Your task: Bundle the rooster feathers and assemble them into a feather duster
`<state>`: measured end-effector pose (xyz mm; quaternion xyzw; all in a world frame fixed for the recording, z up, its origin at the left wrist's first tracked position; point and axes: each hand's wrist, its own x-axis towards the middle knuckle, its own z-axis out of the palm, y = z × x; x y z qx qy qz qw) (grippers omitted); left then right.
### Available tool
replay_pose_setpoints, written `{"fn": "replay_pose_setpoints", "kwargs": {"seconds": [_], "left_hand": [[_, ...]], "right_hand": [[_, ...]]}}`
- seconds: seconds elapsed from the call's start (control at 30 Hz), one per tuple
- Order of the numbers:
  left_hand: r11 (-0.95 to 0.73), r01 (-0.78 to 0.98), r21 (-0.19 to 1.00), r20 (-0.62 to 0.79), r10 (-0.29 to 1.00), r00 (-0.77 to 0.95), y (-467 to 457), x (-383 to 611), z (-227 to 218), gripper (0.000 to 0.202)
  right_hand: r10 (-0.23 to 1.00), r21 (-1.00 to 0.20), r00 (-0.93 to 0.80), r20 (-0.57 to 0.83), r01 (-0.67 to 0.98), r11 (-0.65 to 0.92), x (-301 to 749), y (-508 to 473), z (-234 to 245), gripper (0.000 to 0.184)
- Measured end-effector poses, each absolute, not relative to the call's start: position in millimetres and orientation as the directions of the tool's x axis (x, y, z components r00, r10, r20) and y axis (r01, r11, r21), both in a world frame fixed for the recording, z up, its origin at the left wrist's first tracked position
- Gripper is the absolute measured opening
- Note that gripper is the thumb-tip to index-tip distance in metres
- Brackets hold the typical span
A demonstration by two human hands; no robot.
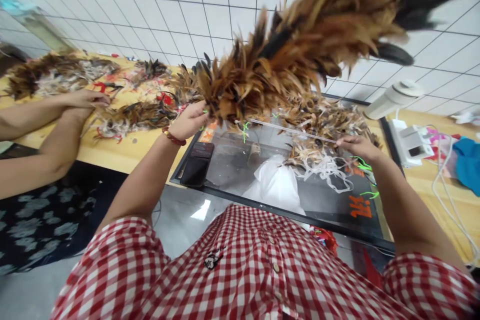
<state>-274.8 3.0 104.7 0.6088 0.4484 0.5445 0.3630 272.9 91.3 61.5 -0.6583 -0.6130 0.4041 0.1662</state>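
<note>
My left hand (193, 121) is closed around the lower end of a feather duster (277, 70), whose brown and black plumes rise across the view to the upper right. From that end a thin white string (292, 130) runs taut to the right. My right hand (356, 147) pinches the far end of the string. Below it lie loose brown feathers (322, 120) and a tangle of white strips (326, 167). The duster's far end is blurred near the top right corner.
A co-worker's hands (88, 100) rest by feather bundles (138, 115) at the left. On the black-framed glass panel (225, 165) lie a phone (197, 165) and a white bag (277, 182). A white tumbler (392, 99) and a power strip (408, 142) stand at the right.
</note>
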Motion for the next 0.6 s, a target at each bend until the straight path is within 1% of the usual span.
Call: {"fn": "replay_pose_setpoints", "kwargs": {"seconds": [0.1,0.17,0.23,0.3,0.37,0.4,0.43,0.47,0.5,0.53,0.57,0.6], "left_hand": [[-0.297,-0.09,0.951,0.29,0.953,-0.088,-8.9,-270.3,111.3,0.046],[-0.24,-0.263,0.934,0.208,0.967,-0.145,-18.0,-264.6,124.5,0.046],[-0.188,-0.396,0.899,0.129,0.977,-0.171,-27.8,-260.1,140.0,0.036],[-0.151,-0.452,0.879,0.069,0.979,-0.194,-37.5,-258.8,151.1,0.028],[-0.125,-0.473,0.872,0.025,0.977,-0.211,-45.9,-259.3,153.3,0.027],[-0.112,-0.476,0.872,0.005,0.975,-0.22,-49.1,-259.1,151.3,0.029],[-0.099,-0.474,0.875,-0.017,0.972,-0.234,-51.5,-257.8,147.7,0.03],[-0.09,-0.468,0.879,-0.038,0.965,-0.258,-53.0,-254.9,143.5,0.031],[-0.086,-0.462,0.883,-0.058,0.955,-0.29,-53.6,-250.1,139.2,0.032],[-0.083,-0.459,0.884,-0.078,0.944,-0.321,-53.3,-243.3,135.4,0.034],[-0.077,-0.467,0.881,-0.101,0.934,-0.343,-52.3,-234.8,132.5,0.036],[-0.066,-0.487,0.871,-0.128,0.926,-0.355,-50.5,-224.8,130.5,0.038]], "right_hand": [[0.956,-0.755,-0.075,-0.282,0.632,-0.173,277.4,74.0,57.1,0.013],[0.967,-0.762,-0.066,-0.248,0.63,-0.152,280.5,63.4,54.6,0.015],[0.977,-0.752,-0.055,-0.206,0.648,-0.122,286.9,55.3,50.7,0.021],[0.989,-0.757,-0.035,-0.143,0.647,-0.086,296.6,48.5,47.6,0.028],[0.995,-0.769,-0.033,-0.094,0.637,-0.052,305.7,37.9,48.8,0.036],[0.991,-0.768,-0.081,-0.11,0.639,-0.033,307.8,29.5,51.7,0.039],[0.97,-0.762,-0.176,-0.166,0.647,-0.012,307.1,18.7,55.9,0.041],[0.917,-0.751,-0.306,-0.257,0.66,0.009,302.9,5.5,60.7,0.042],[0.818,-0.74,-0.448,-0.362,0.672,0.04,294.9,-9.4,65.5,0.042],[0.686,-0.732,-0.572,-0.451,0.676,0.082,283.6,-25.0,69.4,0.042],[0.566,-0.722,-0.653,-0.503,0.677,0.139,269.9,-40.3,71.8,0.041],[0.482,-0.713,-0.709,-0.515,0.666,0.218,254.9,-54.4,72.6,0.042]]}}
